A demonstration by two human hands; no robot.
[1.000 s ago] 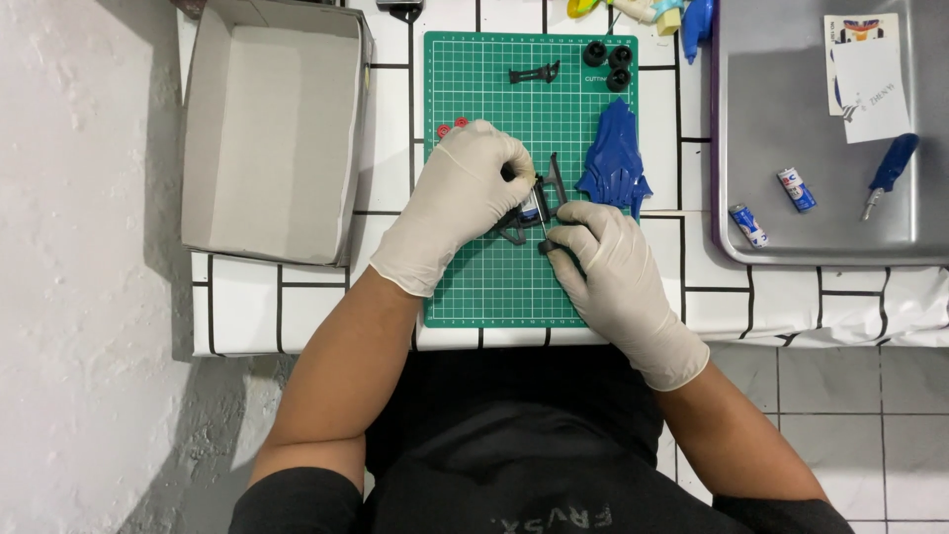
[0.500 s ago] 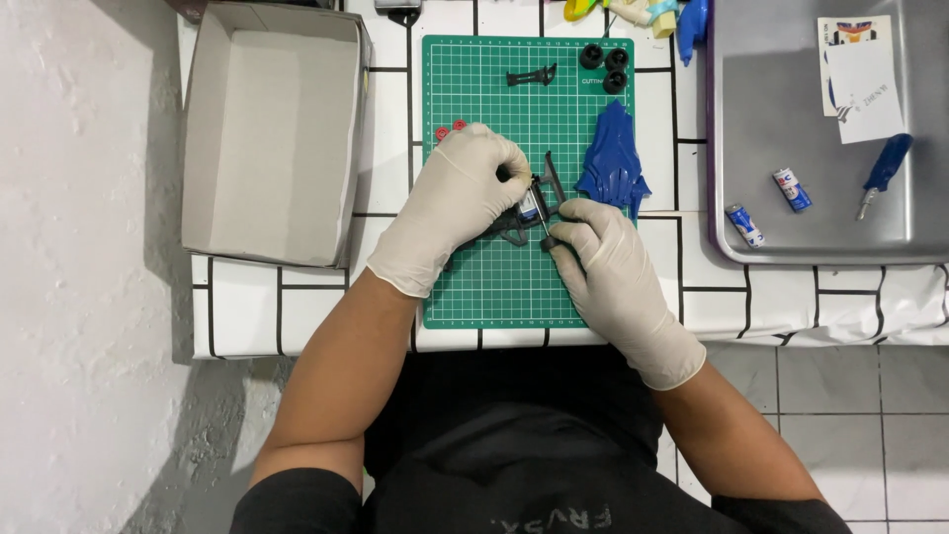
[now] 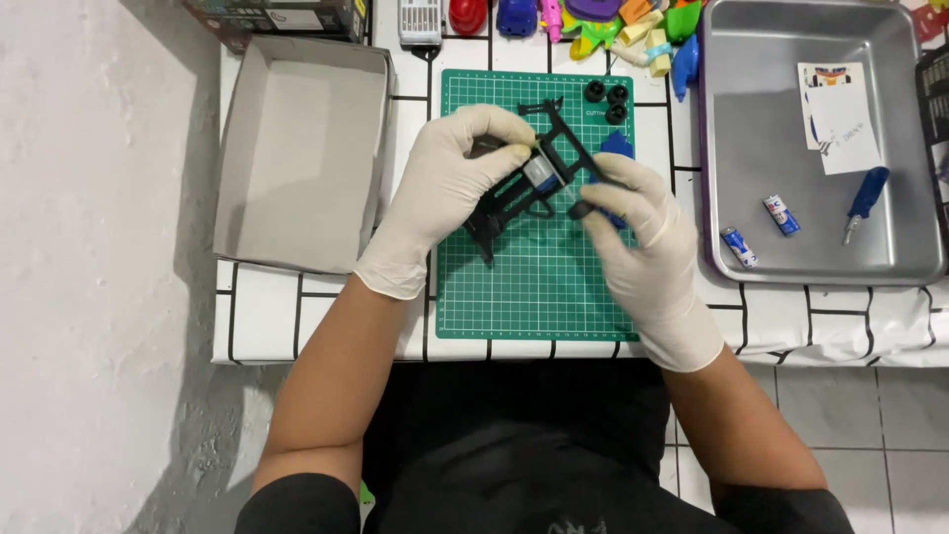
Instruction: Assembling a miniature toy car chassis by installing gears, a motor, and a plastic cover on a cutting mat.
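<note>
Both my hands wear white gloves and hold a black plastic toy-car chassis (image 3: 524,188) lifted above the green cutting mat (image 3: 539,287). My left hand (image 3: 445,188) grips its left side, near a small silver and blue motor part (image 3: 543,170). My right hand (image 3: 643,237) pinches the chassis's right end. A blue plastic body shell (image 3: 618,144) lies on the mat, mostly hidden behind my right hand. Three small black wheels (image 3: 607,99) sit at the mat's top right, with a black part (image 3: 539,105) near them.
An open grey cardboard box (image 3: 301,148) stands left of the mat. A metal tray (image 3: 820,138) on the right holds two small batteries (image 3: 761,230), a blue-handled screwdriver (image 3: 865,201) and paper sheets (image 3: 838,117). Colourful toy pieces (image 3: 613,25) lie along the far edge.
Both hands have lifted the chassis and tilted it; it now stands raised over the mat. The view has shifted, showing more of the table's far edge.
</note>
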